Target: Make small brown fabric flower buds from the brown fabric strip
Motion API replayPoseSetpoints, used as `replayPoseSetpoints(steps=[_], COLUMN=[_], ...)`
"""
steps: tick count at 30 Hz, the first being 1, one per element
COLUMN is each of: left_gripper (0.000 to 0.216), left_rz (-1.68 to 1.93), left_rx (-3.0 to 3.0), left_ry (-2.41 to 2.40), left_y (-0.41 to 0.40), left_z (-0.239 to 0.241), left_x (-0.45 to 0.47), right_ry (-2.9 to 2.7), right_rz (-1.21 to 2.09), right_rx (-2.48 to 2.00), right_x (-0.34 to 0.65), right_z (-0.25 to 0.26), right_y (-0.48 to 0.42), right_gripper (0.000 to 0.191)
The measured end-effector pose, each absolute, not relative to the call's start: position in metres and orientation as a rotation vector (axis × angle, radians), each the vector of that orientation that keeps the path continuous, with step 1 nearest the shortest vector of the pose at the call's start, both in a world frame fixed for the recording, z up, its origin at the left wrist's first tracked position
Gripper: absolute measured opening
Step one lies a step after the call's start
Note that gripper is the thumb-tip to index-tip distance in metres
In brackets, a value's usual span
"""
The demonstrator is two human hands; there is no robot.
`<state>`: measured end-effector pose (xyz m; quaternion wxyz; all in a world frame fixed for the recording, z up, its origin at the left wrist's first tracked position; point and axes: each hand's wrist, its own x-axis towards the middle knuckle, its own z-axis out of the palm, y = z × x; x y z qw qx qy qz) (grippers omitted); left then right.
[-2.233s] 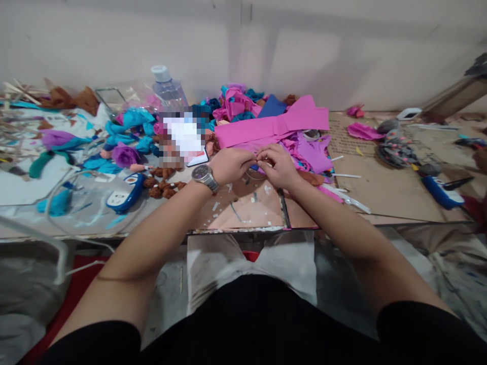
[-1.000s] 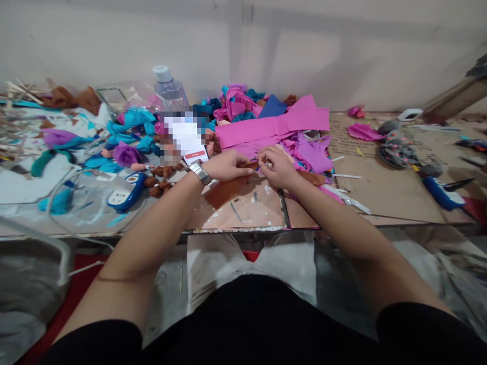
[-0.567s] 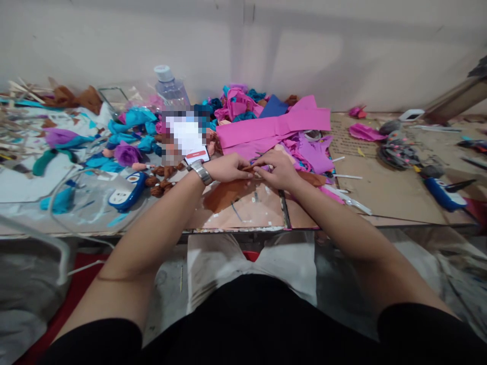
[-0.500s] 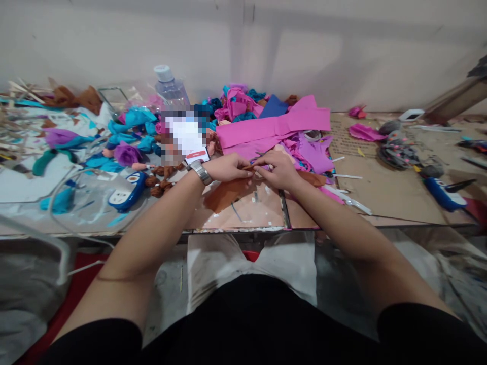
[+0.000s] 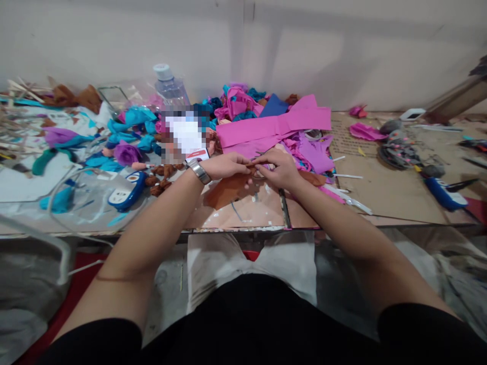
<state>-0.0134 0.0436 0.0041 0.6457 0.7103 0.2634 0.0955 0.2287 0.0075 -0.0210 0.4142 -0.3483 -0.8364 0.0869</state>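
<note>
My left hand, a metal watch on its wrist, is closed in a pinch on a small piece of brown crepe paper. From the other side my right hand pinches the same brown piece, the fingertips of both hands almost meeting. A thin dark pointed tool, perhaps scissors, shows at the right fingers; most of it is hidden. Beneath the hands a larger brown crepe sheet lies on the table. Just beyond them are pink crepe strips.
A phone with a blurred screen and a plastic bottle stand behind my left hand. Blue and purple paper flowers and a blue-white power strip are at left. A pincushion sits on cardboard at right.
My fingers have shifted slightly on the brown paper, and the left fingertips have opened a little below it. Everything else stays in place.
</note>
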Motion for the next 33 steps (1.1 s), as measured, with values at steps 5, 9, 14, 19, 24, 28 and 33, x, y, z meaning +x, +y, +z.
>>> replayPoseSetpoints(steps=[5, 9, 14, 19, 24, 28, 33], left_gripper=[0.038, 0.049, 0.044, 0.039, 0.027, 0.028, 0.034], left_rz=[0.222, 0.185, 0.153, 0.214, 0.239, 0.263, 0.254], left_rx=[1.881, 1.938, 1.73, 1.73, 1.69, 1.653, 1.325], left_ry=[0.682, 0.642, 0.556, 0.514, 0.506, 0.521, 0.569], left_y=[0.0444, 0.0439, 0.0404, 0.0412, 0.041, 0.0389, 0.0405], left_z=[0.0059, 0.0074, 0.0083, 0.0069, 0.0094, 0.0137, 0.0107], left_x=[-0.013, -0.0126, -0.013, -0.0142, -0.013, -0.0118, -0.0121], right_ry=[-2.089, -2.087, -2.083, -2.087, -2.093, -2.084, -2.086], right_rz=[0.229, 0.239, 0.21, 0.191, 0.159, 0.107, 0.041], right_rx=[-0.874, -0.904, -0.906, -0.854, -0.737, -0.684, -0.662], right_x=[0.2286, 0.2281, 0.2284, 0.2283, 0.2278, 0.2283, 0.2292], right_z=[-0.0231, -0.0253, -0.0246, -0.023, -0.0213, -0.0216, -0.0212], right_y=[0.0082, 0.0089, 0.0088, 0.0082, 0.0075, 0.0088, 0.0102], right_gripper=[0.022, 0.021, 0.024, 0.026, 0.021, 0.02, 0.017])
